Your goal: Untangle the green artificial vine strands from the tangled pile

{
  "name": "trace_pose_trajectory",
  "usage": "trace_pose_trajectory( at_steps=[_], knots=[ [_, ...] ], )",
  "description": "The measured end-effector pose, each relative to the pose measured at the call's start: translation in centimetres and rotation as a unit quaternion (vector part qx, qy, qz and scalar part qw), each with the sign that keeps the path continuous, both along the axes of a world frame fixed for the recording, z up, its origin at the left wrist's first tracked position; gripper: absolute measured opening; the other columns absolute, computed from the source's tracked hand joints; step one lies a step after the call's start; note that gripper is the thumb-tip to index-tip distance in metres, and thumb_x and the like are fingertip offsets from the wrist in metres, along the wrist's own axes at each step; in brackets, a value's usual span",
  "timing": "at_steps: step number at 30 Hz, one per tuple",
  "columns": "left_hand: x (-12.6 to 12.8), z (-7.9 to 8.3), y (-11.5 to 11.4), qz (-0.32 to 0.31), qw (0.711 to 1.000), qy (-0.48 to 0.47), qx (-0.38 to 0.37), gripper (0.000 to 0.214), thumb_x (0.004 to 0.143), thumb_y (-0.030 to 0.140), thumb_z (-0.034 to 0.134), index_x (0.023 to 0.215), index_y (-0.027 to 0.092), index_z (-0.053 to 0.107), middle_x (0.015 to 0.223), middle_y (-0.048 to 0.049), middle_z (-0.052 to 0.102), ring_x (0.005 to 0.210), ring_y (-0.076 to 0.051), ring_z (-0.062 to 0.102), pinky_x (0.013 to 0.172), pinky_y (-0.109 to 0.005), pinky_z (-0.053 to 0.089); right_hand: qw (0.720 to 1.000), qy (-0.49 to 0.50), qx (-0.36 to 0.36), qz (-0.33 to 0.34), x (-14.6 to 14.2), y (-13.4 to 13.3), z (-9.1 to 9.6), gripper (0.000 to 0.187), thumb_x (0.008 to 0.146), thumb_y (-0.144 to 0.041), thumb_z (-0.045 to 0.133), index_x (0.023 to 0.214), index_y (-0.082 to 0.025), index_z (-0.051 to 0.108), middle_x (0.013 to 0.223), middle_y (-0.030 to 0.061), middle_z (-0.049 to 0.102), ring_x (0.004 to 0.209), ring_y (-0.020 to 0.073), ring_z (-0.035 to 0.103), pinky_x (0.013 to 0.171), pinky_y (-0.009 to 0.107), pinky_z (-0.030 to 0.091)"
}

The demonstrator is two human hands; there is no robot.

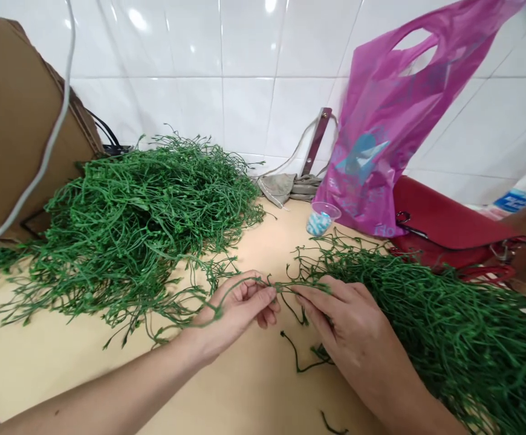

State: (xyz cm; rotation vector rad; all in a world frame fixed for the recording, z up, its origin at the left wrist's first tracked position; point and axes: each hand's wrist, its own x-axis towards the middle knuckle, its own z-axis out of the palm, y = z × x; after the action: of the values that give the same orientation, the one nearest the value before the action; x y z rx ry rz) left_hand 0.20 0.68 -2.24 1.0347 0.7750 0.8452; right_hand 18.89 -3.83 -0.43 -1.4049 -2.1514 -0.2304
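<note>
From the head camera, the left hand [238, 314] curls its fingers in and pinches a thin green vine strand [299, 287] against the thumb, while the right hand [349, 326] grips the same strand between its fingertips and thumb, the two hands almost touching above the cream desk [245, 399]. The strand lies between a big tangled heap of green stems [154, 223] at far left and a second heap [444, 308] at near right, with short dark stem offcuts [299, 353] loose below the hands. The stems look like matte, rubbery plastic, wiry and dotted with tiny buds, and their forked tips hook together easily. A sharp pull could therefore snag neighbouring stems, drag a heap sideways, or snap the thin strand. Such a drag could also tip the small clear plastic cup [321, 217] of blue-and-white pieces, which stands at the far edge beside a glossy magenta plastic bag [394, 121] and a red handbag [439, 223], below white glazed wall tiles [245, 60].
</note>
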Motion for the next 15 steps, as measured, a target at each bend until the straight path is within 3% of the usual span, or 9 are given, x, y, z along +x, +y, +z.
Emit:
trace_pose_trajectory(
  at_steps=[2,8,11,13,15],
  knots=[
    [0.0,-0.3,0.0,0.011,1.0,-0.008,0.0,0.038,0.073,0.048,0.08,0.075,0.015,0.061,0.067,-0.0021,0.067,0.054,-0.009,0.058,0.052,-0.022,0.043,1.0,-0.007,0.0,0.002,-0.1,-0.1,0.0,0.036,0.1,-0.015,0.042,0.089,-0.019,0.076,0.085,0.0084,0.072,0.074,0.0211,0.063,0.07,0.034,0.042],
    [-0.1,0.4,-0.2,0.021,0.999,0.007,0.024,0.04,0.074,0.051,0.08,0.077,0.015,0.063,0.069,-0.0019,0.068,0.058,-0.009,0.059,0.057,-0.022,0.046,1.0,-0.002,-0.028,-0.003,-0.2,-0.2,0.0,0.035,0.096,-0.012,0.043,0.098,-0.02,0.077,0.072,0.0052,0.072,0.068,0.0213,0.064,0.067,0.034,0.044],
    [-0.1,0.9,-0.2,0.015,0.999,0.028,0.039,0.044,0.071,0.055,0.081,0.073,0.015,0.06,0.066,-0.0005,0.064,0.057,-0.009,0.056,0.057,-0.022,0.045,0.996,0.05,-0.066,-0.033,0.7,0.2,0.2,0.03,0.094,-0.016,0.046,0.097,-0.021,0.075,0.078,0.0042,0.074,0.066,0.0203,0.065,0.066,0.034,0.047],
    [-0.2,1.1,-0.1,0.013,0.997,0.046,0.058,0.045,0.073,0.057,0.079,0.073,0.016,0.059,0.063,0.0006,0.062,0.056,-0.009,0.054,0.057,-0.022,0.044,0.989,0.119,-0.042,-0.078,1.6,0.6,0.8,0.028,0.094,-0.02,0.047,0.105,-0.02,0.072,0.089,0.0062,0.074,0.072,0.021,0.067,0.069,0.035,0.051],
    [-0.3,1.2,0.0,0.01,0.993,0.071,0.096,0.041,0.079,0.055,0.074,0.074,0.017,0.059,0.062,0.0014,0.059,0.057,-0.01,0.052,0.057,-0.022,0.042,0.978,0.173,0.027,-0.113,2.1,0.8,1.8,0.029,0.095,-0.026,0.047,0.114,-0.018,0.069,0.102,0.0097,0.072,0.087,0.0228,0.069,0.08,0.037,0.052]
  ],
)
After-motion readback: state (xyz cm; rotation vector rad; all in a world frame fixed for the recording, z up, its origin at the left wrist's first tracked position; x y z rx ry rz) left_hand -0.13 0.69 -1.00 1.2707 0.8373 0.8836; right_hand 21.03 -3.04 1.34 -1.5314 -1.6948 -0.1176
